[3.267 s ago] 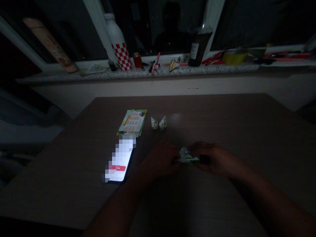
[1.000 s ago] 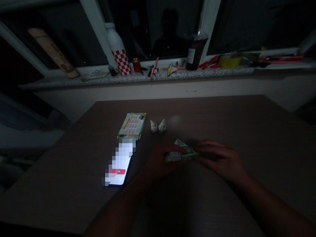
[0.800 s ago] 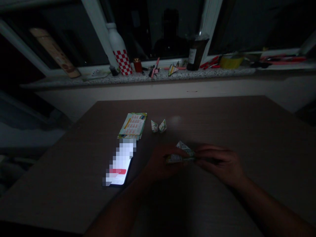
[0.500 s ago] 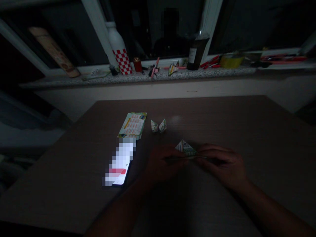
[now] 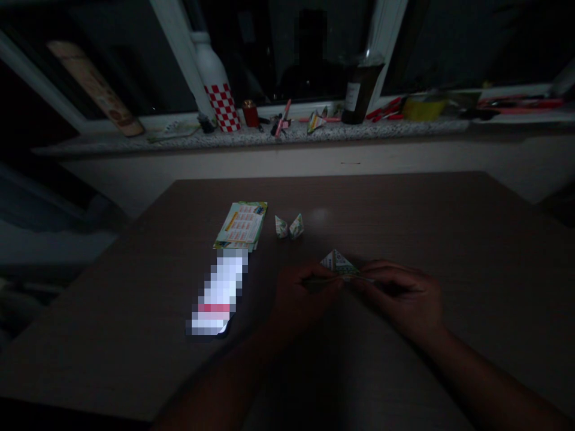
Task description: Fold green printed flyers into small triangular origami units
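Between my two hands is a printed sheet of folded paper (image 5: 338, 263), its upper part coming to a triangular point. My left hand (image 5: 302, 294) pinches its left side, and my right hand (image 5: 399, 293) grips the right side. Fingers cover much of the lower edge, and the light is dim. Just beyond my left hand, a small folded paper piece (image 5: 288, 227) with two upright points stands on the table. Farther left lies a stack of printed paper sheets (image 5: 242, 223).
A lit phone (image 5: 218, 293) lies on the brown table (image 5: 404, 209), left of my hands. Along the stone windowsill (image 5: 265, 139) stand a red-and-white checked bottle (image 5: 220, 90), a dark cup (image 5: 359, 93), a small red jar (image 5: 250, 114) and a yellow roll (image 5: 423, 108).
Both hands still hold the folded paper, with their fingers shifted slightly along its lower edge. The whole view has moved a little.
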{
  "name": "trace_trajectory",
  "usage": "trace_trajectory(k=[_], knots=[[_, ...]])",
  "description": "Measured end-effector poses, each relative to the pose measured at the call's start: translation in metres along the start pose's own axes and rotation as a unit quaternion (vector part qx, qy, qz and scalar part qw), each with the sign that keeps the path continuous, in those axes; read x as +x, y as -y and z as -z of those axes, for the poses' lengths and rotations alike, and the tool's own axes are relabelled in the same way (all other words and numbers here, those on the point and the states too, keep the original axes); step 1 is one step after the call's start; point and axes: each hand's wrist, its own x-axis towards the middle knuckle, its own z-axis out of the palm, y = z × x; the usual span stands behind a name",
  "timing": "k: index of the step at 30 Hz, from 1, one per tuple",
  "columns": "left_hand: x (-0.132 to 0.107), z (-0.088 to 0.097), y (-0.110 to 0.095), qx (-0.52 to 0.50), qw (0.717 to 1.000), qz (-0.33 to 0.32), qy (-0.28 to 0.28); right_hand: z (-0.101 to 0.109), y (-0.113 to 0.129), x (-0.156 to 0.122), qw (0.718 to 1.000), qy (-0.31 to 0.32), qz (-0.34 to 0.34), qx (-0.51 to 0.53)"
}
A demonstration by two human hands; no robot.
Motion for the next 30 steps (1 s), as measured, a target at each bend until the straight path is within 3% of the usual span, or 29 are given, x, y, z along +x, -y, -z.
trace_trajectory(k=[3,8,21,25,30], knots=[[0.000,-0.001,0.003,0.015,0.999,-0.009,-0.027,-0.001,-0.001,0.000,1.000,0.000,-0.001,-0.007],[-0.001,-0.006,0.007,-0.081,0.996,0.023,-0.040,0.000,-0.002,-0.003,1.000,-0.002,-0.010,-0.014],[0.003,-0.004,-0.004,-0.193,0.972,0.136,0.004,-0.005,0.001,-0.004,0.993,-0.069,-0.091,-0.007],[0.004,-0.003,-0.002,-0.190,0.975,0.114,0.006,-0.001,0.001,-0.002,0.993,-0.080,-0.090,-0.010],[0.005,0.003,0.001,-0.118,0.991,0.045,-0.050,0.004,-0.001,0.001,0.983,-0.124,-0.131,-0.017]])
